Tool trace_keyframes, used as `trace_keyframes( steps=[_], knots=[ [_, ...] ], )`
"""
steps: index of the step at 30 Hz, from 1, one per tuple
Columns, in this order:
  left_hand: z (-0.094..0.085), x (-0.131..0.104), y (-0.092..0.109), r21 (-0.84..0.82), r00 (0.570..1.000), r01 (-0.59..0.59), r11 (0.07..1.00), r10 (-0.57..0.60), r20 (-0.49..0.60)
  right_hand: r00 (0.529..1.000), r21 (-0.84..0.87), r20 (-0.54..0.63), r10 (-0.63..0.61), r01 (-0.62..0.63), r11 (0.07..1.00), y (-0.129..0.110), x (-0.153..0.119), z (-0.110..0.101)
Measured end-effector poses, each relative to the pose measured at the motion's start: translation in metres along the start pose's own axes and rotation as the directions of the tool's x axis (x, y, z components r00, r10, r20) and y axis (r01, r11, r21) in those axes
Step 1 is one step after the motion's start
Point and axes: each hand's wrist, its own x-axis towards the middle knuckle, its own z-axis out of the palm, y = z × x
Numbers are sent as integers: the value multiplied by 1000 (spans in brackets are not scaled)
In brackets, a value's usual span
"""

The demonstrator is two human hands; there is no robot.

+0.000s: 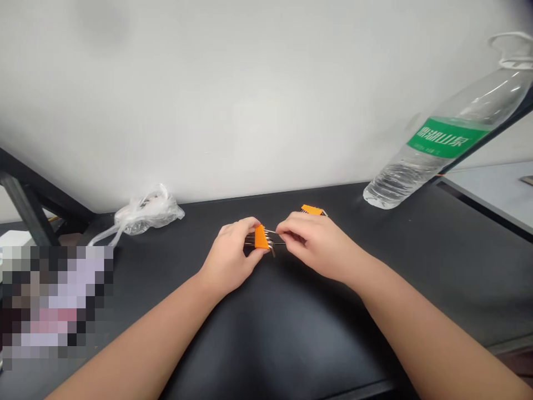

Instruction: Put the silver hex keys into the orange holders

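An orange holder (262, 238) with several metal hex keys in it is gripped between the thumb and fingers of my left hand (233, 253), near the middle of the black table. My right hand (312, 241), to the right of it, pinches the end of a thin metal key (270, 231) that reaches to the holder. Bent key ends stick out at the holder's lower right. Just behind my right hand lies a second orange holder (313, 210), partly hidden by that hand.
A large water bottle (447, 136) with a green label stands at the back right. At the back left lies a clear plastic bag (150, 211). A blurred-out item (62, 300) is at the left, by a black metal frame (31, 205). A pale wall rises behind the table (416, 266).
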Motion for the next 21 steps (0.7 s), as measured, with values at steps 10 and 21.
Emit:
trace_keyframes(
  steps=[10, 21],
  knots=[
    [-6, 0, 9, 104, 984, -161, 981, 151, 96, 978, 402, 46, 206, -207, 892, -10, -1, -5],
    [-5, -1, 7, -52, 992, -101, 994, 104, 65, 948, 771, 141, 286, -286, 569, 9, 5, 5]
  ],
)
